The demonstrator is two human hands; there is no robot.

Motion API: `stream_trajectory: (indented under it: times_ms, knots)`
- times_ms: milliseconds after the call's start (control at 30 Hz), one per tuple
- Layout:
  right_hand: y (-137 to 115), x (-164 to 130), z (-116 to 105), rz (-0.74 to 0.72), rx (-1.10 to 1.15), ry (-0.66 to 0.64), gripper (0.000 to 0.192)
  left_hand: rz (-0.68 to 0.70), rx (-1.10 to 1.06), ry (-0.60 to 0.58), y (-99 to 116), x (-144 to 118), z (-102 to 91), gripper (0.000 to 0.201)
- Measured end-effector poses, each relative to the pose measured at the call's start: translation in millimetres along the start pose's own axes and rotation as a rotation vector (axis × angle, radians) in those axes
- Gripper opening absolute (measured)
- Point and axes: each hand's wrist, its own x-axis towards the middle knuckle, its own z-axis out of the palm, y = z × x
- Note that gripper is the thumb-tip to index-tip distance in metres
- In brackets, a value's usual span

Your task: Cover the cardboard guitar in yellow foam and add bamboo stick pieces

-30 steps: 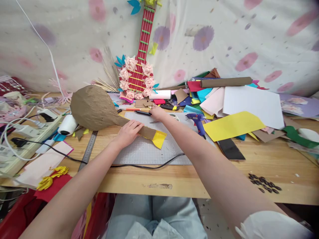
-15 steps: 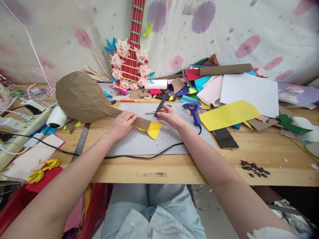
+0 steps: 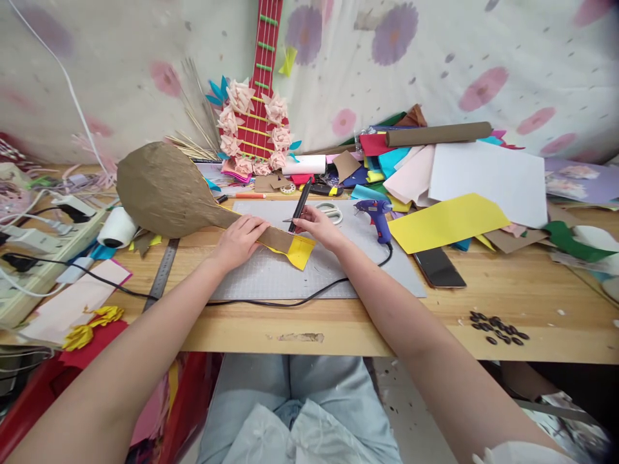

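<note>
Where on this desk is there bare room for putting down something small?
Bare wood shows right of the phone, between papers and dark pieces. Another strip lies between the cutting mat and the desk's front edge. Crowded: the mat's middle, around the left hand, right hand and brown shape; the back; the left side, around the power strip.

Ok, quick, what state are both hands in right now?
Left hand: laid over the neck of the brown lute-shaped piece; whether it grips cannot be told.
Right hand: closed, holding the black pen-like tool.
</note>
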Motion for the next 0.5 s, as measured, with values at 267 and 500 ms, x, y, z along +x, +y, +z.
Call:
stream_trajectory:
  times_ms: [267, 500]
  knots:
    - [-4.9, 0.3, -0.6, -0.089, -0.161, -0.028, 0.018, 0.003, 0.007, -0.008, -0.7, 1.6, 0.2, 0.042]
    - [-0.9, 1.0, 0.1, -0.092, -0.121, -0.029, 0.019, 0.005, 0.027, -0.016, 0.2, 1.6, -1.2, 0.041]
